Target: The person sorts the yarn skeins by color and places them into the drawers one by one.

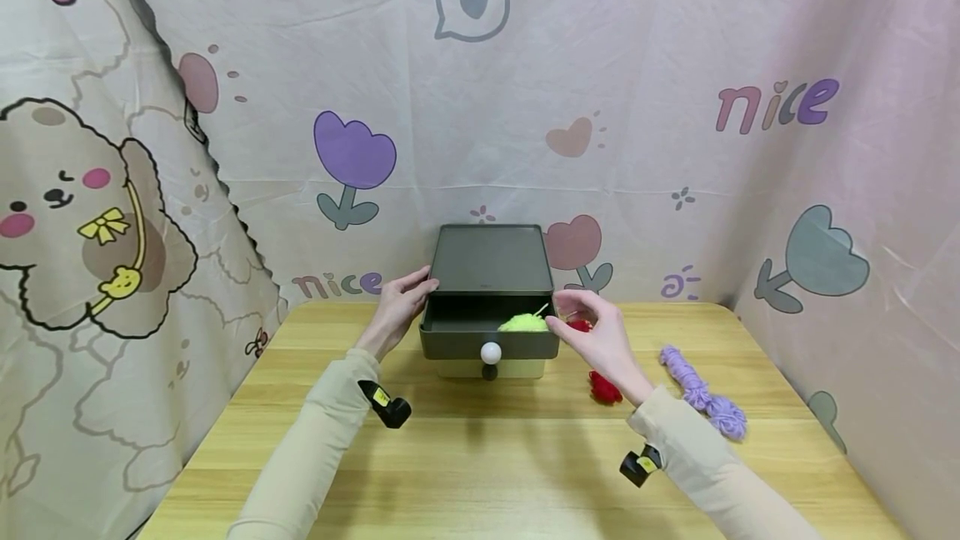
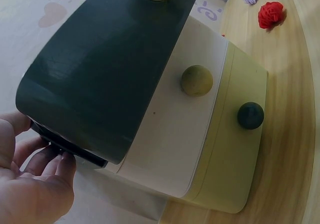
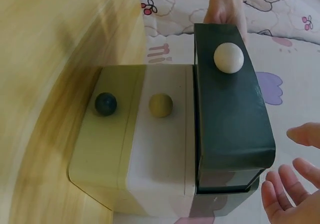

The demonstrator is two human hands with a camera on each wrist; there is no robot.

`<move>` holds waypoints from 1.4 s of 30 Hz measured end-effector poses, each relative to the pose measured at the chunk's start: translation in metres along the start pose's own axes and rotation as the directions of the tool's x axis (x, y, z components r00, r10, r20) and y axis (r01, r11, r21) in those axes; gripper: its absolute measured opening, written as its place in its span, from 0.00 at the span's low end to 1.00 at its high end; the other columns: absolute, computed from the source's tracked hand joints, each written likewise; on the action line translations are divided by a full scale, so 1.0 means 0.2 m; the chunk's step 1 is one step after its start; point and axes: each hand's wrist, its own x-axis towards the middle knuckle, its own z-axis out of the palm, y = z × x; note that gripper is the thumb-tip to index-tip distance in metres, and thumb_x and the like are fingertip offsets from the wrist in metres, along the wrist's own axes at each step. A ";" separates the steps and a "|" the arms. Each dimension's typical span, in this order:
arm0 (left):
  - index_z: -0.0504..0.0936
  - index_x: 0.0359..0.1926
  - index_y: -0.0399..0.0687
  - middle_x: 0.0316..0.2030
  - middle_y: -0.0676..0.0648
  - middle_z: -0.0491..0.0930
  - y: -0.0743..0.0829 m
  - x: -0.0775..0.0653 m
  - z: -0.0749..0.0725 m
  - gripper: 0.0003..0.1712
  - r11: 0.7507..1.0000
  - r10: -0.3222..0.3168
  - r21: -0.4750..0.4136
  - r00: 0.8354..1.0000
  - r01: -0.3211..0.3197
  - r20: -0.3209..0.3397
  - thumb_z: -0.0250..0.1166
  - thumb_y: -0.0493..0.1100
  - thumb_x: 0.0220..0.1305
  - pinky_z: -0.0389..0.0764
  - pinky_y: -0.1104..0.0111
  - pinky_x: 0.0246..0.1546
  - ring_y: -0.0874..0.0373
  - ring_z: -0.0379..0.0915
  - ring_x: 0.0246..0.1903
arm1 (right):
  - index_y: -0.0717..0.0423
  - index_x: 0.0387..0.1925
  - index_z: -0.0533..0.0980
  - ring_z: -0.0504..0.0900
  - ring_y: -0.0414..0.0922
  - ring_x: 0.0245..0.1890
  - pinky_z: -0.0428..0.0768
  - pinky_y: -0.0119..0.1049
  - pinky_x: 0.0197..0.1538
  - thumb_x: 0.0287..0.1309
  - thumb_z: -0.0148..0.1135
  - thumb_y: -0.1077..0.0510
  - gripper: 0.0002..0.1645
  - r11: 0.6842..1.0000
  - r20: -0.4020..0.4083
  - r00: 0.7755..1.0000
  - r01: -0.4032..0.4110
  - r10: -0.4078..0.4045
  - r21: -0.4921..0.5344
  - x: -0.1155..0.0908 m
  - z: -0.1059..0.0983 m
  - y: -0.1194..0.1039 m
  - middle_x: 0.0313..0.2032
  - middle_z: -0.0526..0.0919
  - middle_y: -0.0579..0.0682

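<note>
A small drawer cabinet (image 1: 491, 261) has a dark top section over a white and a yellow-green one. Its dark top drawer (image 1: 450, 347) is pulled out, with a white round knob (image 1: 491, 353) on the front. Inside, at the right end, lies a bundle of yellow-green yarn (image 1: 522, 322). My left hand (image 1: 400, 307) holds the cabinet's left side, thumb near the top edge and bent fingertips on the dark section in the left wrist view. Beside the drawer's right edge is my right hand (image 1: 596, 336), thumb and fingers apart with nothing between them in the right wrist view.
Red yarn (image 1: 603, 388) lies on the wooden table (image 1: 480, 473) right of the cabinet, with another red bundle (image 1: 580, 326) partly behind my right hand. Farther right is a purple yarn skein (image 1: 701, 394). A printed cloth (image 1: 480, 107) hangs behind the table.
</note>
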 end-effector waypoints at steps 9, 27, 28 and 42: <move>0.60 0.76 0.42 0.76 0.39 0.59 0.00 0.00 0.00 0.33 1.000 0.003 0.015 1.000 -0.003 0.002 0.58 0.38 0.74 0.75 0.87 0.46 0.81 0.73 0.43 | 0.65 0.43 0.81 0.79 0.33 0.28 0.82 0.24 0.36 0.54 0.74 0.65 0.15 0.997 -0.079 0.997 -0.011 0.017 0.074 -0.08 0.03 0.01 0.30 0.84 0.58; 0.59 0.77 0.43 0.78 0.42 0.55 0.00 0.01 0.01 0.33 1.000 -0.014 0.010 1.000 0.014 0.002 0.56 0.37 0.75 0.60 0.61 0.77 0.62 0.65 0.67 | 0.66 0.37 0.83 0.87 0.33 0.27 0.87 0.27 0.35 0.55 0.74 0.64 0.10 0.977 -0.049 0.997 -0.053 0.065 0.206 -0.18 0.16 0.04 0.33 0.89 0.65; 0.59 0.77 0.43 0.78 0.42 0.55 0.00 0.00 0.01 0.33 1.000 -0.014 0.014 1.000 0.014 0.002 0.56 0.38 0.75 0.61 0.63 0.76 0.65 0.67 0.64 | 0.66 0.38 0.83 0.87 0.34 0.28 0.87 0.26 0.36 0.55 0.74 0.64 0.11 0.977 -0.043 0.997 -0.053 0.064 0.208 -0.19 0.17 0.04 0.33 0.89 0.65; 0.59 0.77 0.43 0.78 0.42 0.55 0.01 0.00 0.00 0.34 1.000 -0.004 0.016 1.000 0.004 0.009 0.57 0.38 0.75 0.69 0.72 0.70 0.72 0.72 0.57 | 0.65 0.48 0.83 0.90 0.40 0.37 0.87 0.26 0.43 0.57 0.72 0.64 0.16 0.958 0.101 0.993 -0.087 0.061 0.273 -0.21 0.29 0.06 0.40 0.89 0.66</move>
